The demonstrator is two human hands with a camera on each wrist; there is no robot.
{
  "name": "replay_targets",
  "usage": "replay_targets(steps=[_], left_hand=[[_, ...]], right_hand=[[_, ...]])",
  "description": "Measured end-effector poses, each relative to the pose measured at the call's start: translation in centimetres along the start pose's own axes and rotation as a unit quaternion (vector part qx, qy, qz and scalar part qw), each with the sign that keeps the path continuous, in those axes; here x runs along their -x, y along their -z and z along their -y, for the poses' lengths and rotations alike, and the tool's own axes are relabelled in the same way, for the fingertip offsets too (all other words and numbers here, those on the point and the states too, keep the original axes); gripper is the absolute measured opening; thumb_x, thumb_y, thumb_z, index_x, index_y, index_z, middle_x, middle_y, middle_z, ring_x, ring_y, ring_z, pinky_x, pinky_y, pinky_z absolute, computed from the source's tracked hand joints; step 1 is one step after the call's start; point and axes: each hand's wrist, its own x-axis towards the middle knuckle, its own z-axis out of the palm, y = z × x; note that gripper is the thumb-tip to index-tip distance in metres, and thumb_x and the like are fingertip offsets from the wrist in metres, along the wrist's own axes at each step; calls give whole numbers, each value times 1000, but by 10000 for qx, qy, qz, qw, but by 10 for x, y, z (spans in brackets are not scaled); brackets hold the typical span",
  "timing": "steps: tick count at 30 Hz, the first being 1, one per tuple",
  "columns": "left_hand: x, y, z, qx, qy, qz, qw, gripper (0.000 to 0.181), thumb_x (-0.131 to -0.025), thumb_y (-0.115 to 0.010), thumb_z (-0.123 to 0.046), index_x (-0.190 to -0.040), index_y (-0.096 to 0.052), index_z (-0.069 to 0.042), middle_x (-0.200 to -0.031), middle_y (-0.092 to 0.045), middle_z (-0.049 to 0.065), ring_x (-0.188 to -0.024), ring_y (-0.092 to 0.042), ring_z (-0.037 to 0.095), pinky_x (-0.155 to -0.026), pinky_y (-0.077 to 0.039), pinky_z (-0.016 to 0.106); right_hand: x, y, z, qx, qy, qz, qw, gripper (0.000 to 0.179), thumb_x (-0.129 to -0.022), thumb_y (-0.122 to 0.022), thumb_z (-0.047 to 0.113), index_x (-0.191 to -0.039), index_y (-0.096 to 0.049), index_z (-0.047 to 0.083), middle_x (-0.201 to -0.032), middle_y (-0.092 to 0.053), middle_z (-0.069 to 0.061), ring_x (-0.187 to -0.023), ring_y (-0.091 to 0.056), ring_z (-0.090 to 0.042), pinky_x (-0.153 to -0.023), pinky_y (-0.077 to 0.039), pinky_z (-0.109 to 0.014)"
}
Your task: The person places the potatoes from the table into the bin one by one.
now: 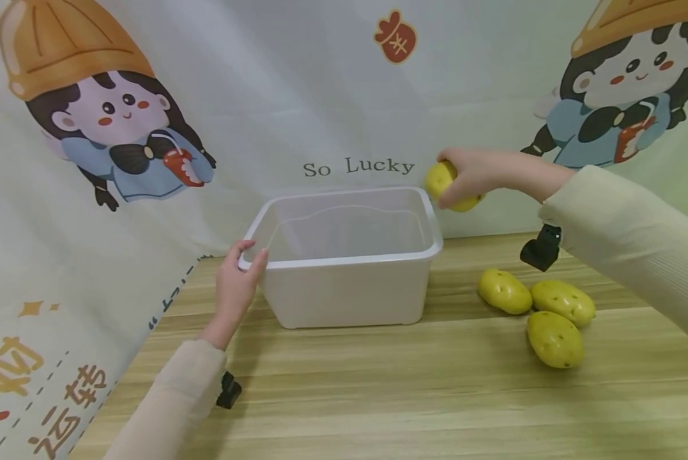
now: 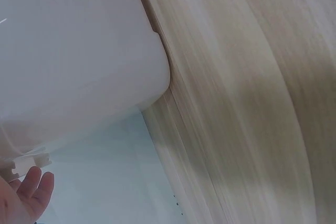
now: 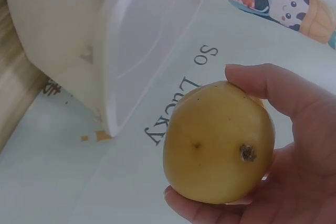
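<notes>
A yellow potato [image 3: 218, 145] is gripped between the thumb and fingers of my right hand [image 1: 470, 176]. In the head view that hand is raised at the right rim of a white plastic bin [image 1: 349, 291]. My left hand [image 1: 237, 281] holds the bin's left front corner, thumb over the rim and fingers at the left side. The left wrist view shows the bin's outer wall [image 2: 79, 51] and a few fingertips [image 2: 42, 190] at its edge. Three more potatoes [image 1: 504, 292] lie in a group on the table, right of the bin and below my right forearm.
The bin stands on a wood-grain table [image 1: 378, 396] close to its back edge. Behind it hangs a pale printed cloth [image 1: 298, 76] with cartoon figures and lettering, which also runs along the left side. A small black device [image 1: 542, 248] hangs beneath my right sleeve.
</notes>
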Motion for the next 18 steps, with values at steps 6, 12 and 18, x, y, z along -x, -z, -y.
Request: replay_targets(steps=[6,12,18], left_hand=[[0,0,0,65,58,35,10000,45,-88,-57,-31,-122,-50,-3,-105,-58,22,-76,-51,21,-62,-41,21],[0,1,1,19,52,21,10000,44,-87,-57,-30,-122,-50,-4,-103,-58,23,-77,-52,24,-62,-42,23],[0,1,1,-4,-21,-61,10000,43,-86,-59,-28,-121,-51,-4,-99,-60,23,-72,-51,20,-60,-42,23]], right_hand=[[-11,11,13,171,-149,-39,9997,79,-79,-59,28,-140,-18,-2,-116,-43,-19,-95,-45,-29,-75,-43,-37],[-23,17,23,52,-321,98,9994,78,-81,-58,30,-140,-18,-1,-120,-40,-18,-100,-42,-30,-82,-40,-40],[-38,15,28,48,-458,237,9987,74,-80,-58,33,-139,-24,2,-116,-41,-15,-96,-44,-27,-78,-41,-36]])
